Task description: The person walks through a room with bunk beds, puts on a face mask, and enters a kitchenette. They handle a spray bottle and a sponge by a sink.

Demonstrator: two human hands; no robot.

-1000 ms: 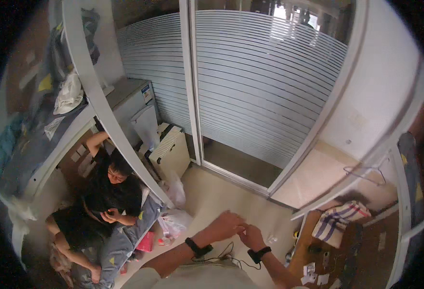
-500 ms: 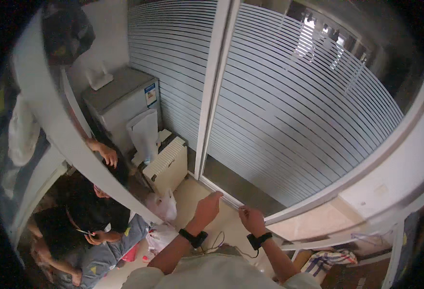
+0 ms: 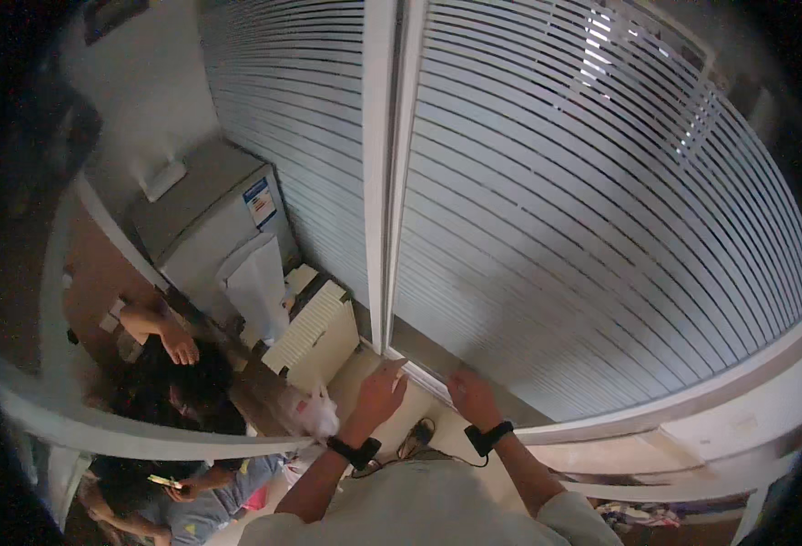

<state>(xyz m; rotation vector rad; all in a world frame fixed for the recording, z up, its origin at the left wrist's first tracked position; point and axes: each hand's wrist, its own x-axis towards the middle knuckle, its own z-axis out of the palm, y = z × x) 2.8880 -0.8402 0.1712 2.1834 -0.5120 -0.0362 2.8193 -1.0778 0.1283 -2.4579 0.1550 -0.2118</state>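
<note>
My left hand (image 3: 382, 398) is raised in front of my body with fingers stretched forward and slightly apart, holding nothing I can see. To its right, my right hand (image 3: 474, 400) is also raised; its somewhat blurred fingers reach forward, with nothing visible in them. A dark band with a small block sits on each wrist. Both hands are nearest to the striped glass sliding door (image 3: 565, 246) and appear over its bottom track (image 3: 426, 379). I cannot tell whether either hand touches the door. Its white upright frame (image 3: 380, 182) stands ahead of my left hand.
At left stand a grey fridge (image 3: 216, 246), a white bag (image 3: 257, 278) and a ribbed cream case (image 3: 314, 341). A plastic bag (image 3: 314, 414) lies nearby. Beyond a curved white rail (image 3: 173, 443), a person (image 3: 182, 391) holds a phone-like object. My shoe (image 3: 416, 437) shows below.
My view has turned, so the door fills more of it and the rail lies lower. My hands stay raised at nearly the same place; the right fingers look less curled.
</note>
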